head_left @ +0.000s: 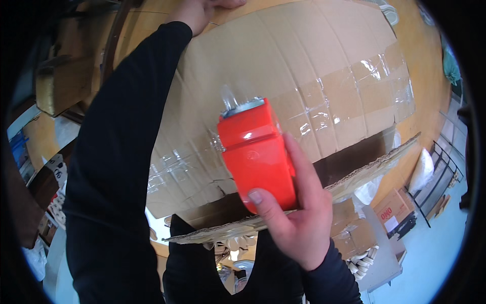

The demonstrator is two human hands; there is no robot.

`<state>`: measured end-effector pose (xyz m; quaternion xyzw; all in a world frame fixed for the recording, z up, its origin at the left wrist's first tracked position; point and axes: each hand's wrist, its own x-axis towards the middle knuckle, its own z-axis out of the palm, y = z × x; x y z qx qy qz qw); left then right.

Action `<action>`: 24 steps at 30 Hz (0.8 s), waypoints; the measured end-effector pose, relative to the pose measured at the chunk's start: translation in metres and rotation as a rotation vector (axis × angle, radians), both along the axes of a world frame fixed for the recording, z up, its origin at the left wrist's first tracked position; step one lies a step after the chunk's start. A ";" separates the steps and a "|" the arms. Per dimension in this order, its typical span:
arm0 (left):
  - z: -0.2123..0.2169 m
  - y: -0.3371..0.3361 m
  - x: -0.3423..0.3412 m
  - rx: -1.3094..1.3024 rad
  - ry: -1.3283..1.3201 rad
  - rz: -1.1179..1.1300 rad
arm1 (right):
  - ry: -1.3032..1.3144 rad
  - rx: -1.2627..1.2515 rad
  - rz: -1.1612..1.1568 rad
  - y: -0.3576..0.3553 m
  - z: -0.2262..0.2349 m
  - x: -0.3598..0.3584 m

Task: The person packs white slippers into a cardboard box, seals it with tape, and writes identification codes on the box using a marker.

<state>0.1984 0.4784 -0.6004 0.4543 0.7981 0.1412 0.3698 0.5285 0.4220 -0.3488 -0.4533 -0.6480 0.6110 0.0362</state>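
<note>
A right hand [306,223] clasps a red plastic tape dispenser [260,159] at frame centre, metal edge [244,107] upward, long axis leaning left, over a large brown cardboard box [283,55] on a light wooden desk [428,66]. Below, a jutting corrugated flap [372,169] leaves a dark gap. The left hand [200,14], upper frame, is cropped; its fingers' state cannot be told.

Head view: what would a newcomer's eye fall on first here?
The bright red tape dispenser, mid-picture in the person's right grip, comes first. Beyond it, the large brown cardboard box spreads across the centre, its shiny clear tape catching the light. The long black left sleeve fills much of the left side.
</note>
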 end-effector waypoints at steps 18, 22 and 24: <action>0.177 -0.239 0.267 -0.154 0.292 0.113 | 0.129 -0.345 -0.049 0.022 -0.042 0.003; 0.111 -0.240 0.265 -0.190 0.502 0.193 | 0.338 -0.049 -0.084 -0.001 -0.042 0.028; 0.103 -0.244 0.262 -0.141 0.532 0.157 | 0.175 -0.064 -0.075 -0.024 -0.040 0.060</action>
